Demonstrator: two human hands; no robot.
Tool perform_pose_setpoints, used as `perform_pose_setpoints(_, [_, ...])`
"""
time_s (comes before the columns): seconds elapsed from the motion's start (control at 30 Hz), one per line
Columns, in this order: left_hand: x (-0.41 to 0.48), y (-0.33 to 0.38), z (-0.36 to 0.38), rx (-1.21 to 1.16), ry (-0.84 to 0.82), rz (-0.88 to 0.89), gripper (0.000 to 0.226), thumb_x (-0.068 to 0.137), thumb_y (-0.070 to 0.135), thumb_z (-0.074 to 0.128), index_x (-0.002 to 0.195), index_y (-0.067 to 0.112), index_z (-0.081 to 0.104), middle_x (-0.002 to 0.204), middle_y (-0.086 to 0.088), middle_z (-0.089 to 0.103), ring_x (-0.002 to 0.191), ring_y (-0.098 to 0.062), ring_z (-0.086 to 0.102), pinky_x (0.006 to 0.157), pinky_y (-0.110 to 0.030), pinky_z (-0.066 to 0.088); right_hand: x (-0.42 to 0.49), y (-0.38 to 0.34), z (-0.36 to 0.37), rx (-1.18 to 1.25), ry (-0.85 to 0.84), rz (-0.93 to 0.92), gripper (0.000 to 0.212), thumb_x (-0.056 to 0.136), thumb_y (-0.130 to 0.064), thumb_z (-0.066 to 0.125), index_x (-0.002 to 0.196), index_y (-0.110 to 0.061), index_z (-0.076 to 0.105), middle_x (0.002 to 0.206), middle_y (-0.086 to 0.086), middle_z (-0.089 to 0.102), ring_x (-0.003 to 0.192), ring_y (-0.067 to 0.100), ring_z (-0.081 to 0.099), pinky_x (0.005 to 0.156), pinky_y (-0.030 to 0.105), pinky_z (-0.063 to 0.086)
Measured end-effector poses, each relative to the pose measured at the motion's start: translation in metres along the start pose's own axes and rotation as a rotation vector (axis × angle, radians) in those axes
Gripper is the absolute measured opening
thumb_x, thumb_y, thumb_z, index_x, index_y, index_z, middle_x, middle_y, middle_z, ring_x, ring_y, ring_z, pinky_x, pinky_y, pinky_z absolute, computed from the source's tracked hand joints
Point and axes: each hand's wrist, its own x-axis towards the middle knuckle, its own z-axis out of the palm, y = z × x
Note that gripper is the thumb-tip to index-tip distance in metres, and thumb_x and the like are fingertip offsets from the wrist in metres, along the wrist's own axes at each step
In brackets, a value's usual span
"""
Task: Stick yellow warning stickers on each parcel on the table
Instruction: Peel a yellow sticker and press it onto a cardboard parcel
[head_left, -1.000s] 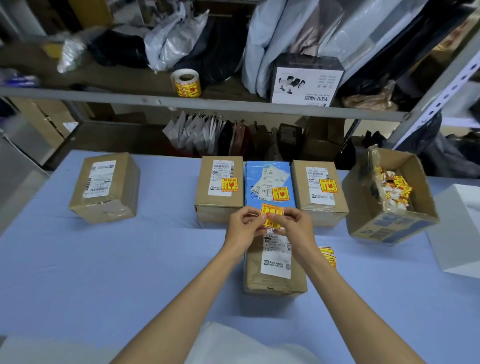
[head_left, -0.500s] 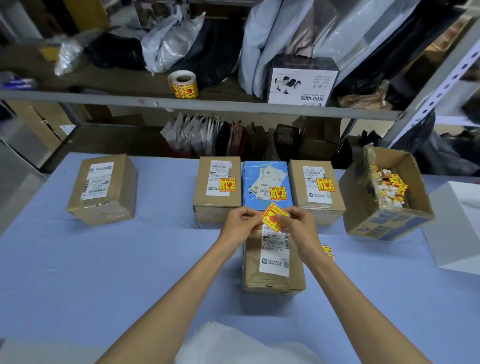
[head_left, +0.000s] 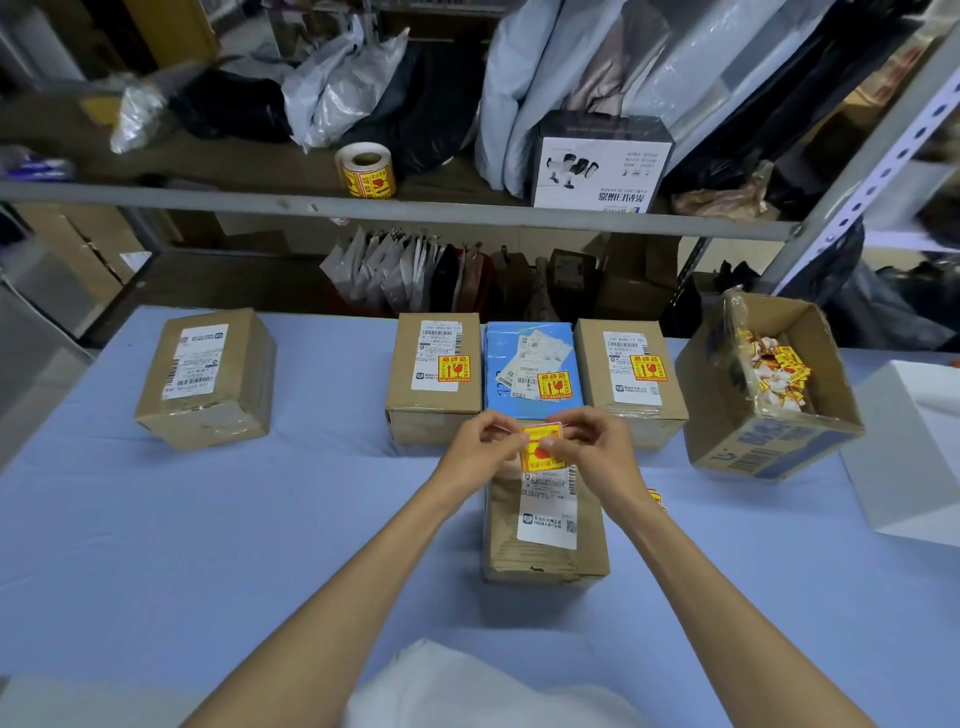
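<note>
Both hands pinch one yellow warning sticker over the far end of a brown parcel at the table's middle. My left hand holds its left edge, my right hand its right edge. Behind stand three parcels in a row, each with a yellow sticker: a brown one, a blue one and another brown one. A brown parcel at the far left bears only white labels.
An open carton of loose yellow stickers stands at the right, a white box beyond it. A few stickers lie by my right wrist. A sticker roll sits on the shelf behind the blue table.
The sticker has turned flatter between my fingers and sits a little lower over the near parcel's far end. Both hands have stayed in about the same place.
</note>
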Motion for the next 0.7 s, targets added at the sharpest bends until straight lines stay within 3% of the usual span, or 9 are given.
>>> perform_pose_setpoints(0.13, [0.004, 0.002, 0.002, 0.088, -0.013, 0.057, 0.002, 0.09, 0.013, 0.063, 0.09, 0.015, 0.062, 0.094, -0.009, 0.064, 0.086, -0.016, 0.063, 0.066, -0.019, 0.051, 0.001, -0.002, 0.004, -0.034, -0.028, 0.013, 0.029, 0.073, 0.001, 0.077, 0.096, -0.003, 0.061, 0.07, 0.009, 0.07, 0.064, 0.017, 0.071, 0.058, 0.021, 0.054])
perform_pose_setpoints(0.23, [0.005, 0.001, 0.005, -0.063, 0.088, -0.001, 0.01, 0.091, 0.006, 0.06, 0.087, 0.012, 0.054, 0.094, -0.01, 0.062, 0.078, -0.015, 0.065, 0.062, -0.02, 0.057, 0.003, -0.001, 0.004, -0.022, -0.022, 0.093, 0.018, 0.081, -0.006, 0.073, 0.094, -0.004, 0.061, 0.07, 0.007, 0.069, 0.064, 0.017, 0.065, 0.061, 0.025, 0.054])
perform_pose_setpoints(0.33, [0.002, 0.001, 0.005, -0.147, 0.021, -0.076, 0.013, 0.089, -0.001, 0.06, 0.088, 0.007, 0.049, 0.094, -0.008, 0.066, 0.076, -0.016, 0.068, 0.06, -0.021, 0.058, 0.004, -0.001, 0.003, 0.017, -0.008, 0.099, 0.01, 0.083, -0.001, 0.068, 0.081, -0.009, 0.062, 0.074, 0.005, 0.069, 0.071, 0.018, 0.065, 0.064, 0.027, 0.054])
perform_pose_setpoints(0.43, [0.001, 0.003, 0.005, -0.109, -0.01, -0.07, 0.01, 0.089, 0.005, 0.062, 0.096, 0.004, 0.055, 0.089, -0.006, 0.068, 0.074, -0.015, 0.068, 0.064, -0.022, 0.059, 0.005, -0.002, 0.0, 0.03, 0.046, 0.074, 0.014, 0.084, 0.001, 0.065, 0.079, -0.012, 0.064, 0.077, 0.005, 0.068, 0.07, 0.018, 0.064, 0.061, 0.025, 0.052])
perform_pose_setpoints(0.53, [0.003, 0.007, 0.002, -0.103, 0.039, -0.06, 0.009, 0.091, 0.009, 0.059, 0.098, 0.004, 0.062, 0.079, -0.005, 0.066, 0.064, -0.009, 0.061, 0.056, -0.016, 0.052, 0.005, -0.002, -0.002, 0.014, 0.027, 0.066, 0.011, 0.086, -0.001, 0.064, 0.083, -0.011, 0.066, 0.079, 0.006, 0.068, 0.067, 0.018, 0.064, 0.055, 0.02, 0.05])
perform_pose_setpoints(0.7, [0.003, 0.012, -0.001, 0.005, -0.009, -0.079, 0.009, 0.091, 0.013, 0.061, 0.096, 0.007, 0.067, 0.077, -0.001, 0.067, 0.065, -0.006, 0.06, 0.056, -0.015, 0.047, 0.006, -0.001, -0.003, 0.007, 0.064, 0.016, 0.01, 0.089, -0.006, 0.062, 0.09, -0.013, 0.07, 0.089, 0.01, 0.071, 0.077, 0.018, 0.068, 0.061, 0.021, 0.052])
